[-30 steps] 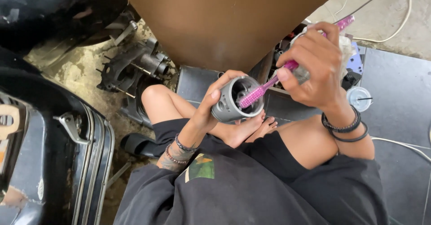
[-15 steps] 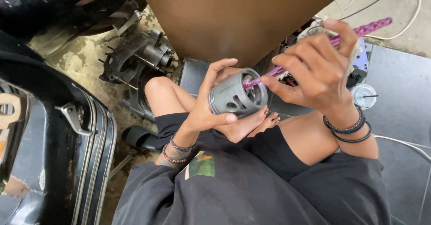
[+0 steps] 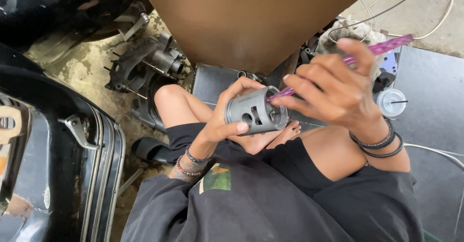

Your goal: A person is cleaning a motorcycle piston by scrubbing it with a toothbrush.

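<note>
- Head view: the left hand (image 3: 227, 116), at the centre of the frame, is wrapped around a grey metal piston (image 3: 255, 111), thumb on its lower wall, fingers curled over the top; the piston lies on its side with its open end facing right.
- The right hand (image 3: 333, 94), right of centre, is closed on a purple toothbrush (image 3: 382, 48), whose handle sticks out toward the upper right; its head end reaches into the piston's open mouth.
- Dark bracelets (image 3: 379, 145) circle the right wrist; beaded ones sit on the left wrist.
- The person sits cross-legged in black clothes, filling the lower half of the frame.
- A large brown panel (image 3: 251, 20) fills the top centre.
- A dark engine casing (image 3: 140, 65) lies on the dirty floor at upper left.
- A clear plastic lid (image 3: 391, 102) sits at the right, just beside the right hand.
</note>
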